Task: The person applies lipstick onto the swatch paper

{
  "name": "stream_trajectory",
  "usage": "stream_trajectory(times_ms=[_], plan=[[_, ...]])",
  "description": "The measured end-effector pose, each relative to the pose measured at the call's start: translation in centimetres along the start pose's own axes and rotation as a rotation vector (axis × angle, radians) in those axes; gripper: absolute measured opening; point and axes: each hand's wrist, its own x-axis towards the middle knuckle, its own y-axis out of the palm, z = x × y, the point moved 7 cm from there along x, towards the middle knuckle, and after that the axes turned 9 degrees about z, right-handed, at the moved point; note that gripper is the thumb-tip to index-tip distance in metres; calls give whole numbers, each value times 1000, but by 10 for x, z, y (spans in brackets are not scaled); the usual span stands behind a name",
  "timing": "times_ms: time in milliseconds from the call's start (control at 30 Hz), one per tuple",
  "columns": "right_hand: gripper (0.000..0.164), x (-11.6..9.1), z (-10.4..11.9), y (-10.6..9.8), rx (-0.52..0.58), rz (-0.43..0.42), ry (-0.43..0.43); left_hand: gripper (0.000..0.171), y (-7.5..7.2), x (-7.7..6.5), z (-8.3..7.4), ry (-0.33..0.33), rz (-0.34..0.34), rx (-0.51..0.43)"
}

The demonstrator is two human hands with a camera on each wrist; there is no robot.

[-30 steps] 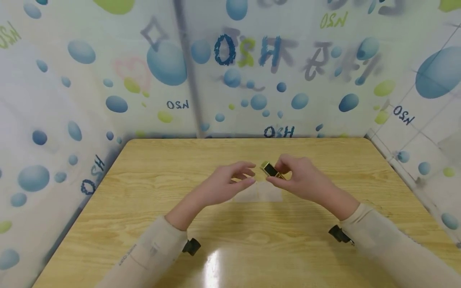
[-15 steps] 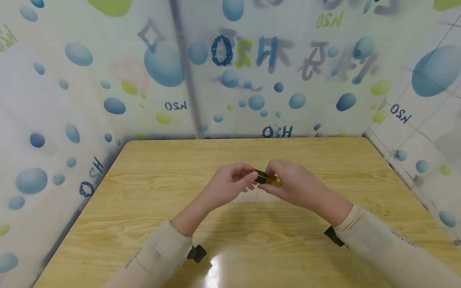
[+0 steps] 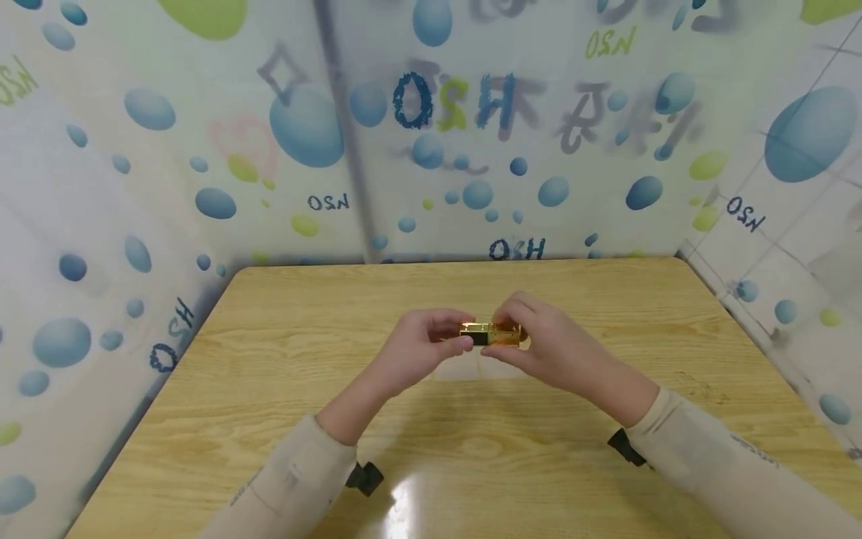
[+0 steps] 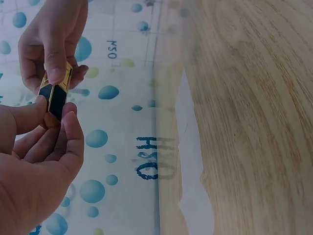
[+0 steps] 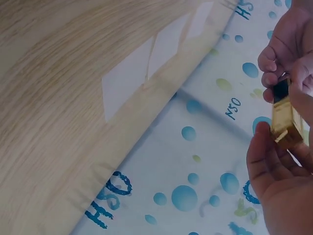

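A small gold-and-black lipstick, squared in shape, lies level between the two hands above the table. My left hand pinches its black-sided end between thumb and fingers. At the gold end, my right hand grips with thumb and fingertips. The left wrist view shows the lipstick with dark panels edged in gold, the left thumb against one side. Seen from the right wrist, the gold end of the lipstick points toward the right palm. Fingers hide parts of both ends.
White paper pieces lie in a row on the wooden table, beneath and behind the hands. A patterned wall covering rises along the table's far edge. Small black cameras sit under both wrists.
The left hand, apart from the lipstick a second ago, has closed on its black end. The right hand has shifted left, and the lipstick has turned from slanted to level.
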Motion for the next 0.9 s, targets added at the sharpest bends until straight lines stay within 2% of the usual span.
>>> stream_trajectory(times_ms=[133, 267, 367, 467, 600, 800, 900], plan=[[27, 0, -5, 3, 86, 38, 47, 34, 0, 0, 2, 30, -39, 38], [21, 1, -8, 8, 128, 117, 80, 32, 1, -2, 2, 53, -46, 27], [19, 0, -7, 12, 154, 148, 83, 29, 3, -3, 3, 57, -21, 29], [17, -3, -5, 13, 175, 142, 74, 27, 6, -5, 2, 67, 5, 56], [18, -5, -1, 14, 196, 149, 60, 25, 9, -9, -1, 110, 32, 90], [22, -6, 2, 18, 260, 223, 62, 20, 14, -15, -4, 169, 45, 93], [22, -7, 2, 20, 303, 262, 63, 20, 15, -16, -4, 176, 49, 96]])
